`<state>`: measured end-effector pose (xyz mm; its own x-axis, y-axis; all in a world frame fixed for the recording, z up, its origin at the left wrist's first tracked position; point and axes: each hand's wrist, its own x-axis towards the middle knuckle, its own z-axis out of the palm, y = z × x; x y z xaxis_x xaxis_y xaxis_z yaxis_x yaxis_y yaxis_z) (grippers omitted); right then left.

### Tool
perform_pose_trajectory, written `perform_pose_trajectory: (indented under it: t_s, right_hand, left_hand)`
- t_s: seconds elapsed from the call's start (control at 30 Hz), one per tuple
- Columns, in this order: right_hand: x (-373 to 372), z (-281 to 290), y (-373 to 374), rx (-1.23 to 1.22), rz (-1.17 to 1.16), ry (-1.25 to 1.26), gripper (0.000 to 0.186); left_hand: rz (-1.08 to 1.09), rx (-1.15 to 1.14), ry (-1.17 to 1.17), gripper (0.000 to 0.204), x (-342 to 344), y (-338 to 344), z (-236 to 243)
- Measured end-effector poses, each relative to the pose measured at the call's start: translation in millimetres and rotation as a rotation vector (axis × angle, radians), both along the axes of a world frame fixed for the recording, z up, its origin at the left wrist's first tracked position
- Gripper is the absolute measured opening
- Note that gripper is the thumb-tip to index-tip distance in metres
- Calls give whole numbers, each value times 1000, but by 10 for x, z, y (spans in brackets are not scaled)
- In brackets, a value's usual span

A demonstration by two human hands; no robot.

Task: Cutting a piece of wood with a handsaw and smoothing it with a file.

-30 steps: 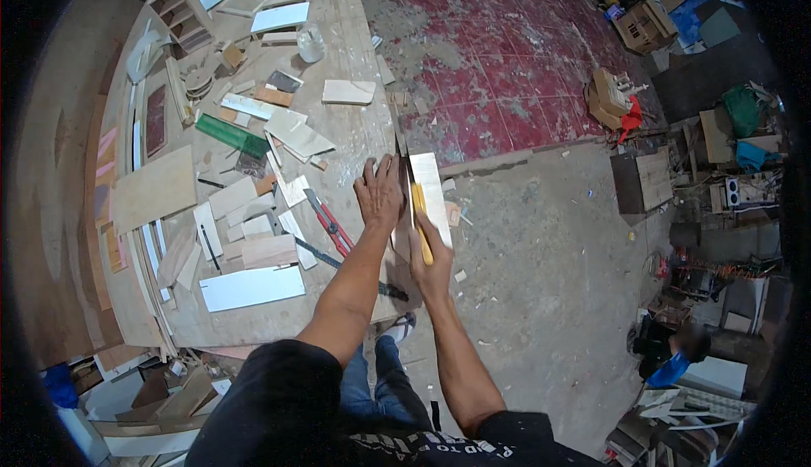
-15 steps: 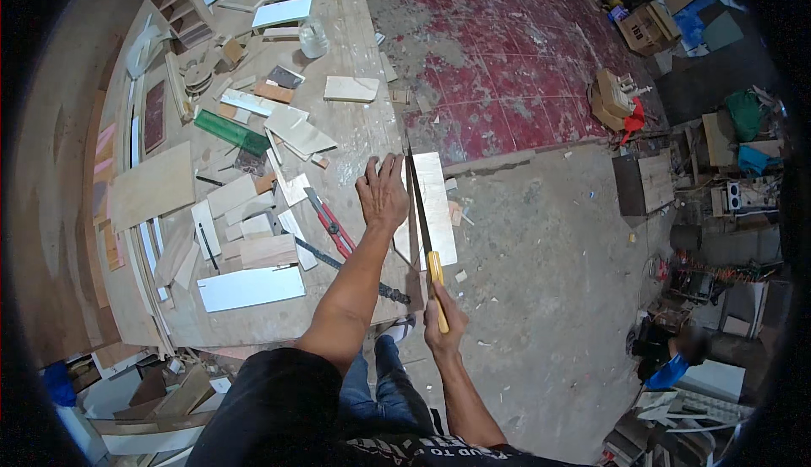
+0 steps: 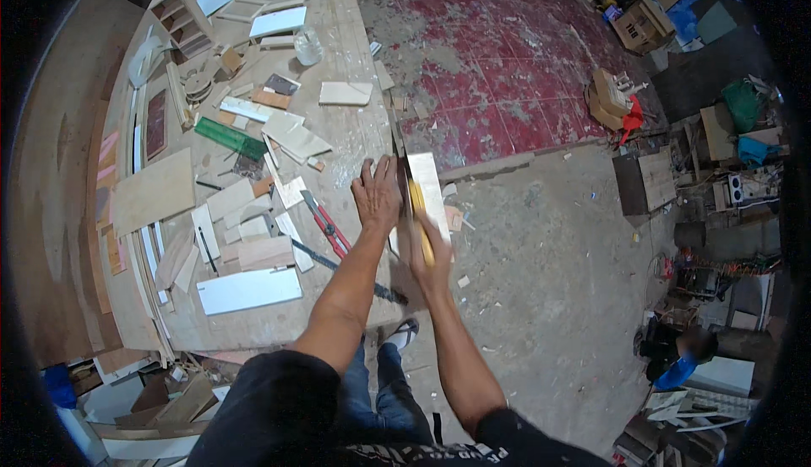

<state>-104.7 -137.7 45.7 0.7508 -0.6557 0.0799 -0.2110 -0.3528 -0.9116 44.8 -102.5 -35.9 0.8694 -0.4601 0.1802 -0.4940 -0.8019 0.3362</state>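
Note:
My right hand [image 3: 431,249] is closed around the yellow handle of a handsaw [image 3: 416,199], its fingers slightly blurred. The saw's dark, narrow blade points away from me along the table edge. Beneath it lies a pale wooden board [image 3: 429,181], which juts past the edge over the floor. My left hand [image 3: 376,198] presses down just left of the blade, fingers stretched out; how much of the board lies under it is hidden. Left of that forearm are a red-and-grey hand tool [image 3: 328,227] and a long dark rod [image 3: 342,269].
Across the worktable [image 3: 262,319] lie wood offcuts, a white board [image 3: 249,291], a green block-like piece [image 3: 228,136] and a clear jar [image 3: 308,46]. A small wooden shelf [image 3: 182,18] stands at the back left. Far right, a person [image 3: 676,357] is near stacked materials.
My right hand and the saw have moved forward, away from me, bringing the handle close beside my left hand. The left hand has stayed nearly in place.

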Motion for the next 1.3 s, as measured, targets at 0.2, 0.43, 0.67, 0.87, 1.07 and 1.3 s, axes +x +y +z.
perform_pose_trajectory:
  t_s: [0.2, 0.43, 0.67, 0.87, 1.07, 1.3]
  right_hand:
    - [-804, -125, 490, -43, -30, -81, 30]
    - [187, 30, 149, -48, -20, -158, 30]
    - [-861, -59, 458, 22, -38, -63, 29]
    - [-306, -138, 254, 21, -43, -83, 31]
    - [-727, -14, 390, -103, 29, -103, 33]
    - [-902, -47, 538, -4, -17, -62, 29]
  left_hand:
    - [45, -26, 31, 53, 182, 174, 37]
    - [43, 15, -3, 53, 145, 89, -136]
    - [61, -16, 37, 55, 122, 177, 28]
    - [30, 15, 79, 56, 67, 79, -72]
    - [52, 1, 60, 54, 127, 147, 40]
    - [61, -8, 10, 54, 143, 209, 6]
